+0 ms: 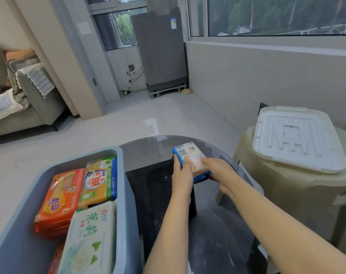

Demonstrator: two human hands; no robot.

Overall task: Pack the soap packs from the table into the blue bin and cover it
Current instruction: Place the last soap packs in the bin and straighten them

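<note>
A blue-edged soap pack with a barcode label sits at the far side of the round glass table. My left hand grips its left edge and my right hand rests on its right side, so both hold it. The blue bin stands at the left, open, holding an orange soap pack, a yellow and blue soap pack and a white and green soap pack. The white lid lies on a beige stool to the right.
The beige plastic stool stands right of the table, against a low wall under a window. A grey washing machine is at the back. A sofa with blankets sits far left. Pale tiled floor lies beyond the table.
</note>
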